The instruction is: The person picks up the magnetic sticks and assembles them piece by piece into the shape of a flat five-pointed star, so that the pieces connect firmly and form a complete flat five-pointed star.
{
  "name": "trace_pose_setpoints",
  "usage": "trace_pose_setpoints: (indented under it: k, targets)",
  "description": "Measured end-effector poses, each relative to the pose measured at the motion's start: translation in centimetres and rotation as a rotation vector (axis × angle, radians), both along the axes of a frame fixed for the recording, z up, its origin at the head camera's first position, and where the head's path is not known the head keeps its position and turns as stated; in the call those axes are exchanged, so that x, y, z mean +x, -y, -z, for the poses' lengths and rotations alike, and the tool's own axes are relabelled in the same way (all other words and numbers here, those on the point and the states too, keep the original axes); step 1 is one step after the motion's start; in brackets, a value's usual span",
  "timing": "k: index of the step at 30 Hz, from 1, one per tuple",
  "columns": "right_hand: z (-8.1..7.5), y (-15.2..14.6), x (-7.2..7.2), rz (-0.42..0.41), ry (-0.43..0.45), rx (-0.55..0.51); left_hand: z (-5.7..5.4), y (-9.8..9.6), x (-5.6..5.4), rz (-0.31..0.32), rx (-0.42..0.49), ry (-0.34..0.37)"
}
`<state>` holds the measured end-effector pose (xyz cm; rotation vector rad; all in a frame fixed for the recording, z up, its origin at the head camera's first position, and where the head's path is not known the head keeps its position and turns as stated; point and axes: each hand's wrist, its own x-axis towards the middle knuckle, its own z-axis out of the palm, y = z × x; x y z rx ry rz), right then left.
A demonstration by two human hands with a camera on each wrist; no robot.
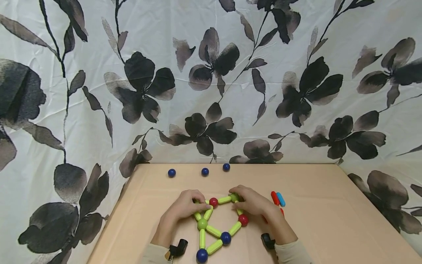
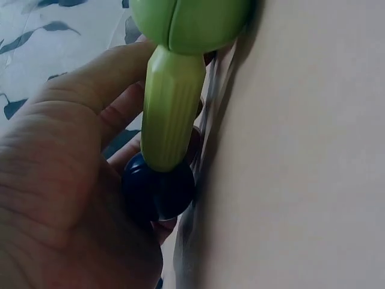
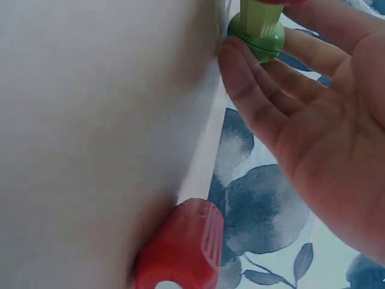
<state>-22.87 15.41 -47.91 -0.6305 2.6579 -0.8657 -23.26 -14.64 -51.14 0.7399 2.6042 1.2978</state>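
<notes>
A frame of yellow-green magnetic sticks and coloured balls lies on the table in the head view. My left hand is at its far left corner, fingers curled round a dark blue ball, which the head view hides. A stick joins that ball to a green ball. At the far right corner, my right hand holds another green ball with its fingertips. A red ball sits between the hands, and another red ball is just below the right hand. Two blue balls form the near corners.
Three loose blue balls lie along the table's back edge. Red sticks and a blue stick lie right of the right hand, partly behind the forearm. Beyond the tan table hangs a flower-patterned cloth.
</notes>
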Motion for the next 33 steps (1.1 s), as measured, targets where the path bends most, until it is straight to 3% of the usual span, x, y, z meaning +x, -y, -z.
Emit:
trace_pose_setpoints:
  k: [3, 10, 16, 20, 24, 33]
  targets:
    - [-0.5, -0.7, 0.0, 0.026, 0.002, -0.025, 0.2, 0.4, -0.1, 0.007, 0.053, 0.056]
    - [-3.1, -4.4, 0.2, 0.107, -0.065, -0.042, 0.5, 0.5, -0.3, 0.01, 0.072, 0.085]
    - [-4.5, -7.3, 0.8, 0.136, -0.004, -0.035, 0.4, 0.5, -0.3, -0.004, 0.073, 0.095]
    - [-4.4, -8.3, 1.4, 0.205, 0.079, 0.015, 0.4, 0.4, -0.3, -0.006, 0.074, 0.108]
    - [-3.6, -9.0, 1.6, 0.265, 0.11, 0.049, 0.5, 0.4, -0.3, -0.007, 0.076, 0.109]
    - [-2.2, -9.4, 1.0, 0.202, 0.107, 0.044, 0.4, 0.4, -0.2, -0.022, 0.062, 0.125]
